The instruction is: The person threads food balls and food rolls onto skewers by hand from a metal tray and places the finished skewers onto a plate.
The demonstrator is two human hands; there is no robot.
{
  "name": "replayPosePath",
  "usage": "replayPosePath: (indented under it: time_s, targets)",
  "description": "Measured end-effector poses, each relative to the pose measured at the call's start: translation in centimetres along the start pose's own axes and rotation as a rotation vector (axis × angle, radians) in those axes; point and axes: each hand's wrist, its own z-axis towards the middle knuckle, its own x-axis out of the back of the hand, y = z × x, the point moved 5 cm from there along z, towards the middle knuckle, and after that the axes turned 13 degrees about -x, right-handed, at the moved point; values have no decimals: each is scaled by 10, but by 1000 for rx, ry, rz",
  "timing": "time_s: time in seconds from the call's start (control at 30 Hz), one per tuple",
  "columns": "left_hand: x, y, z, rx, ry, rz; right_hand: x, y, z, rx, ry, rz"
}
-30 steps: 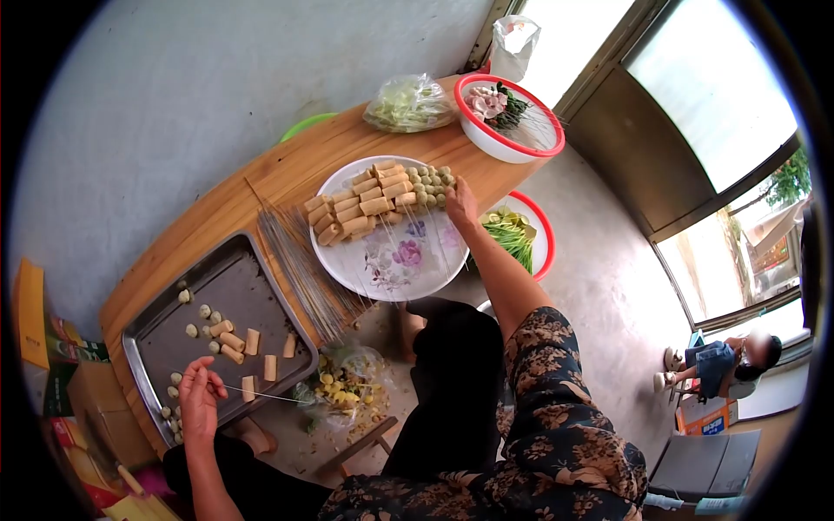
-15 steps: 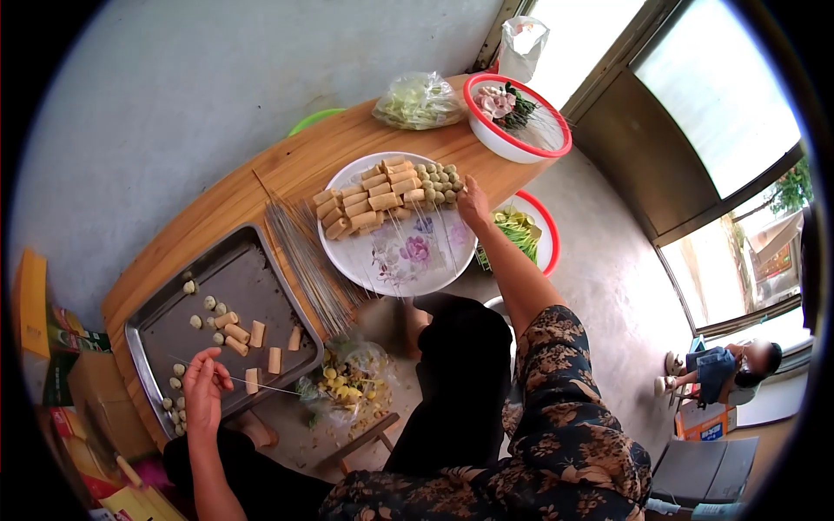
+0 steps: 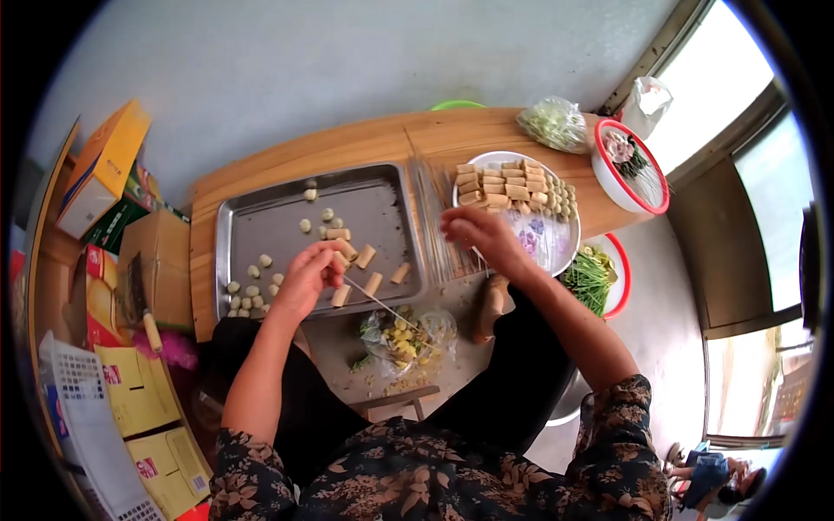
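My left hand (image 3: 310,276) is over the front of the metal tray (image 3: 228,252), its fingers pinched round a thin skewer (image 3: 380,301) that points down to the right. Tan rolls (image 3: 365,256) and pale green balls (image 3: 253,271) lie in the tray around it. My right hand (image 3: 486,236), fingers partly spread and holding nothing visible, hangs between a bundle of loose skewers (image 3: 434,230) and the round plate (image 3: 569,245). Rows of skewered rolls (image 3: 493,188) and balls (image 3: 562,198) rest on the plate's far part.
Bagged greens (image 3: 554,124) and a red-rimmed bowl (image 3: 615,178) stand at the table's right end. Another bowl of green vegetables (image 3: 591,280) sits lower. A bag of scraps (image 3: 408,339) lies below the table. Boxes and a knife (image 3: 143,304) are at left; a person (image 3: 708,476) sits far right.
The view has swung right, shifting the scene. My right hand has left the plate's right edge and moved back towards the loose skewers. My left hand still holds its skewer.
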Motion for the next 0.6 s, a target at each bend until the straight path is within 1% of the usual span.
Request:
replayPosePath:
  time_s: [0.03, 0.07, 0.1, 0.13, 0.17, 0.23, 0.27, 0.33, 0.37, 0.43, 0.47, 0.53, 0.6]
  targets:
    - [-6, 2, -2, 26, -12, 14, -31, -7, -7, -43, -80, -40]
    - [-7, 0, -4, 37, -22, 4, -61, 3, -5, 35, -125, -88]
    - [-8, -3, -6, 48, -34, -6, -87, 6, -10, -35, -203, -115]
    - [-9, -3, -9, 39, -26, -3, -109, 8, -14, 71, -193, -159]
    - [-12, -3, -13, 57, -46, 3, -129, 14, -16, 107, -179, -240]
    - [-16, -5, -17, 72, -63, 14, -157, 25, -21, 25, -235, -150]
    - [-18, -8, -19, 89, -86, -12, -162, 26, -23, 31, -241, -148]
    - [-20, -12, -23, 129, -144, -43, -170, 40, -25, -266, -361, 65]
    - [-20, -10, -21, 127, -142, -35, -169, 42, -25, -260, -365, 69]
    - [-18, -2, -7, 98, -134, 18, -156, 52, -23, -333, -316, 273]
    - [-9, 6, 7, 32, -140, 76, -146, 43, -24, -328, -319, 313]
    - [31, 8, 46, -8, 15, 451, -134, 44, -17, -341, -294, 342]
    - [64, 14, 80, -56, 96, 838, -124, 41, -11, -358, -246, 436]
